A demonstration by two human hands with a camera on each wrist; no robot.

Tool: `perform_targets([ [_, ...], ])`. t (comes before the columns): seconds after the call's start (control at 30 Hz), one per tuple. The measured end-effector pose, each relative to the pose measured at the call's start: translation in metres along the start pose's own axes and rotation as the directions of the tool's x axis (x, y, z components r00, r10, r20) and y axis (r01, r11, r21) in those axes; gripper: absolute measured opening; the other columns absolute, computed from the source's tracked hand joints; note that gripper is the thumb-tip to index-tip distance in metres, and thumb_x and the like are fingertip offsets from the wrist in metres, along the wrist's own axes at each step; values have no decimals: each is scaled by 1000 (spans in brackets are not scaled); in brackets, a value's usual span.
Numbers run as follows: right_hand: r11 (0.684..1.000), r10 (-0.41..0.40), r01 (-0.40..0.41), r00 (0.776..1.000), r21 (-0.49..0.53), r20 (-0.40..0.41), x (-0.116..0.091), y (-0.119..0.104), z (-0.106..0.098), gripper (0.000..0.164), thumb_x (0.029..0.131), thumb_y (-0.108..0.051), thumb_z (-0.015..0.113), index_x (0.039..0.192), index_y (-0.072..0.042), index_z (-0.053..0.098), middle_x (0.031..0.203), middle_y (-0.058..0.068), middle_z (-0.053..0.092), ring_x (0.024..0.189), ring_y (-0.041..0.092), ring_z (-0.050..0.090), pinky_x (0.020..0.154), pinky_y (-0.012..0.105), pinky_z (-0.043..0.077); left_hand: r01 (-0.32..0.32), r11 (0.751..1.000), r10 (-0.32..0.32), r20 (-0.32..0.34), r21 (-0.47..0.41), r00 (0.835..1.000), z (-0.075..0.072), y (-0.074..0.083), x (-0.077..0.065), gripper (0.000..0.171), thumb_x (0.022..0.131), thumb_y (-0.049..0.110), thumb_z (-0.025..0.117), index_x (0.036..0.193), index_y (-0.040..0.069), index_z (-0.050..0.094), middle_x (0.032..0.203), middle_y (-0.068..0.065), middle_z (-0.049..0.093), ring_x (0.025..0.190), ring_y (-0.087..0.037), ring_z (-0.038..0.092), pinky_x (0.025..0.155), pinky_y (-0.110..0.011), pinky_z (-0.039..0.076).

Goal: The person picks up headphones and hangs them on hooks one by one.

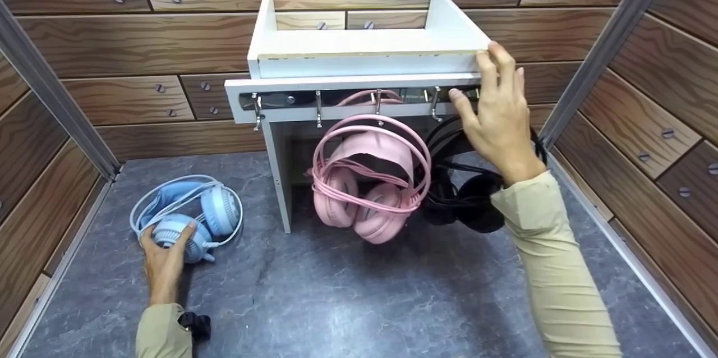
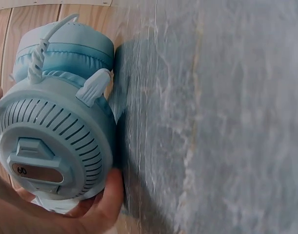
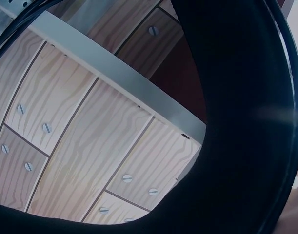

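Note:
At the left of the head view, my left hand (image 1: 162, 260) grips a light blue pair of headphones (image 1: 220, 211) by one ear cup, thumb and fingers on either side of it. The left wrist view shows the slotted ear cup (image 2: 56, 141) close up, with the cable coming off it. My right hand (image 1: 499, 114) rests on the right end of a white shelf rack (image 1: 370, 66), fingers fairly straight at the top corner and thumb by the hook rail. Below it hangs a black pair of headphones (image 1: 477, 201), partly hidden by the wrist; its headband (image 3: 246, 112) fills much of the right wrist view.
A pink pair of headphones (image 1: 387, 217) with a bundled cable hangs from the rack's middle. Several metal hooks (image 1: 318, 109) line the rail. A side panel (image 1: 279, 178) reaches down to the grey marbled surface (image 1: 336, 302). Wood-patterned walls (image 1: 140, 44) enclose the area.

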State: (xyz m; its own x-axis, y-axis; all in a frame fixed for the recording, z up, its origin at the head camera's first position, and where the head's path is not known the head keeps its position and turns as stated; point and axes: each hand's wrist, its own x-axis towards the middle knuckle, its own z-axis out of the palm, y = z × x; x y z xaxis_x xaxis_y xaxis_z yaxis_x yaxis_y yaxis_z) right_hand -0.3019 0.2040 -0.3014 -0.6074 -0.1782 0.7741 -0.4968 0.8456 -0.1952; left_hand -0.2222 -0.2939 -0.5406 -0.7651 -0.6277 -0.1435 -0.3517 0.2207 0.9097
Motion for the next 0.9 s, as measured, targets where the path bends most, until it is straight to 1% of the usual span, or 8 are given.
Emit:
perform_targets([
  [0.03, 1000, 0, 0, 1000, -1, 1, 0, 0, 0, 56, 102, -30, 59, 142, 5, 41, 152, 29, 33, 139, 52, 35, 118, 61, 12, 1, 1000, -1, -4, -9, 1000, 0, 0, 0, 98, 91, 52, 67, 160, 10, 12, 156, -34, 27, 139, -53, 31, 112, -59, 27],
  [0.1, 1000, 0, 0, 1000, -2, 4, 0, 0, -1, 57, 101, -30, 60, 142, 5, 40, 152, 29, 33, 139, 53, 34, 118, 61, 12, 12, 998, -12, 0, -57, 1000, 1, 0, 0, 96, 91, 50, 68, 160, 11, 13, 156, -33, 27, 135, -51, 36, 107, -54, 40],
  [0.2, 1000, 2, -2, 1000, -1, 7, -1, 1, -1, 58, 101, -29, 60, 143, 5, 40, 153, 29, 33, 139, 52, 35, 118, 61, 11, 40, 984, -37, 19, -174, 999, 2, -1, 0, 92, 91, 46, 70, 158, 13, 15, 153, -31, 27, 117, -48, 50, 77, -43, 60],
  [0.3, 1000, 8, -8, 1000, 2, 5, -1, 1, -1, 58, 101, -29, 60, 143, 6, 40, 153, 29, 33, 139, 52, 35, 118, 60, 11, 68, 956, -55, 53, -285, 997, 3, 0, 0, 91, 91, 41, 72, 157, 16, 14, 154, -28, 23, 105, -42, 54, 59, -39, 61],
  [0.53, 1000, 9, -9, 1000, 10, 22, 1, -1, 1, 60, 101, -30, 61, 144, 6, 39, 153, 29, 32, 140, 52, 33, 119, 60, 10, 49, 940, -35, 48, -339, 998, -1, -2, -1, 87, 93, 32, 71, 159, 20, 16, 163, -18, 10, 115, -42, 47, 58, -36, 60],
  [0.77, 1000, 5, -5, 1000, 0, 2, 0, 0, -1, 60, 101, -30, 61, 143, 7, 40, 152, 29, 34, 138, 53, 36, 118, 61, 11, -29, 957, 25, -18, -290, 1000, 2, -2, -3, 82, 90, 24, 74, 154, 13, 24, 155, -21, 26, 127, -39, 39, 57, -20, 53],
  [0.8, 1000, 3, -3, 1000, 0, 2, 0, 0, -1, 60, 101, -30, 61, 143, 7, 40, 152, 29, 33, 138, 53, 36, 118, 61, 11, -35, 955, 30, -22, -294, 999, 3, -2, -3, 81, 90, 23, 73, 153, 12, 24, 154, -21, 27, 127, -39, 39, 59, -21, 54],
  [0.9, 1000, 1, -1, 1000, 1, 3, -1, 1, -1, 60, 100, -29, 62, 143, 7, 40, 152, 29, 33, 138, 53, 35, 118, 61, 11, -62, 959, 50, -51, -276, 997, 5, -4, -5, 79, 89, 19, 73, 151, 9, 26, 153, -20, 29, 130, -35, 36, 87, -26, 47],
])
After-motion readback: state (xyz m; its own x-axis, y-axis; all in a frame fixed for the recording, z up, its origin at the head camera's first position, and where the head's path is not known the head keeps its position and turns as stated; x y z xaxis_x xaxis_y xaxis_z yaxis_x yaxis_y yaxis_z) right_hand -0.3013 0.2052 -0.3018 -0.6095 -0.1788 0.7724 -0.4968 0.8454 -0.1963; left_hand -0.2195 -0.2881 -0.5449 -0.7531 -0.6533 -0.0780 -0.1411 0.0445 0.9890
